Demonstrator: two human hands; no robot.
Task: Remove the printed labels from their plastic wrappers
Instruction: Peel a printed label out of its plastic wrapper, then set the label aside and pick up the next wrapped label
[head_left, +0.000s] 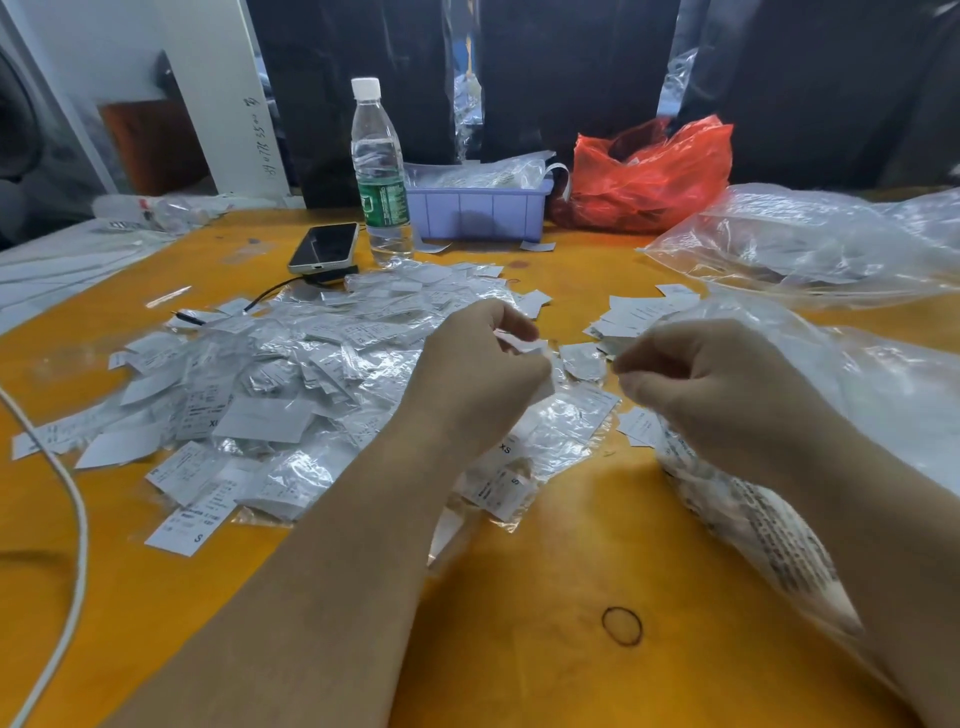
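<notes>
Two bare hands work above an orange worktop (545, 545). The left hand (483, 364) has its grip pinched on a small wrapped label (530, 347), thumb and fingers closed around it. The right hand (696, 379) is curled, fingertips together on a thin bit of clear wrapper hard to make out. A heap of wrapped labels (270, 384) lies at left; loose printed labels (634, 317) sit beyond the hands.
</notes>
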